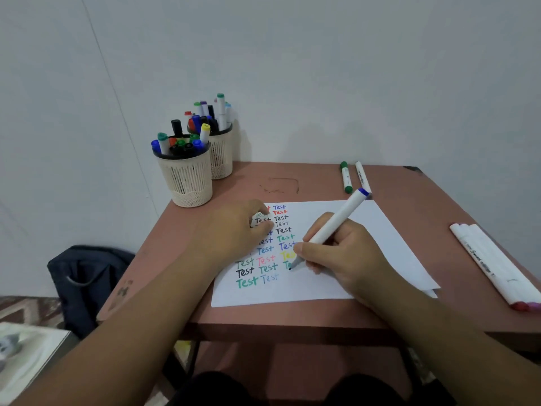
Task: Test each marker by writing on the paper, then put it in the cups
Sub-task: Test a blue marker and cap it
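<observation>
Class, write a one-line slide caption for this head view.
Right hand writes with blue-capped white marker on white paper.

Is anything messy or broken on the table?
Yes: dark scribble marks stain the bare table beyond the paper, and the far right table corner looks chipped and dark. Nothing is spilled.

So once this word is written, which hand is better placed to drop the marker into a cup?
Probably the right hand: it already grips the marker. The left hand sits nearer the cups but is holding the paper down.
</observation>
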Tool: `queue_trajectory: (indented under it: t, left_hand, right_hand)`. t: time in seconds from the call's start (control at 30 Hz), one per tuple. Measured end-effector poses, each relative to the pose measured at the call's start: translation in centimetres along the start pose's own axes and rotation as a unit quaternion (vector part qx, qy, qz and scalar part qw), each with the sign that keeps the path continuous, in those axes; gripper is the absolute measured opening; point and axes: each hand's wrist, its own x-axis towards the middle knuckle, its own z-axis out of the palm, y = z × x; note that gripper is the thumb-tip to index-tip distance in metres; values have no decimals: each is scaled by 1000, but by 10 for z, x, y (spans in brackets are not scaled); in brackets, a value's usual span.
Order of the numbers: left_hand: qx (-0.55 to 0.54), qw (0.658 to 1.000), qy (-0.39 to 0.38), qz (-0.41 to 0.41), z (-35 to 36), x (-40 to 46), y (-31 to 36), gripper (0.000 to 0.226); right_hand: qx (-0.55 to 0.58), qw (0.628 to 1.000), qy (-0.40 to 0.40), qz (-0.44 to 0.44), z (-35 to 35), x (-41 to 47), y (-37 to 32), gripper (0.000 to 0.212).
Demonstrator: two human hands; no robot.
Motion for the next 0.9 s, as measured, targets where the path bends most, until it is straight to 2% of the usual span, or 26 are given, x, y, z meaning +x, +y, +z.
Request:
queue_trajectory:
  t: [0.3,0.67,0.9]
  left_hand:
    - [11,1000,-4,-13,0,0,1,27]
    - [21,1000,-1,-10,-3,-1,4,21]
    - [19,1000,5,-11,-1,0,2,18]
  right_hand:
    - [-73,997,-8,-7,4,0,1,18]
    - [-54,999,-4,-4,4,-2,-1,15]
    - [-109,994,2,-16,6,-1,0,19]
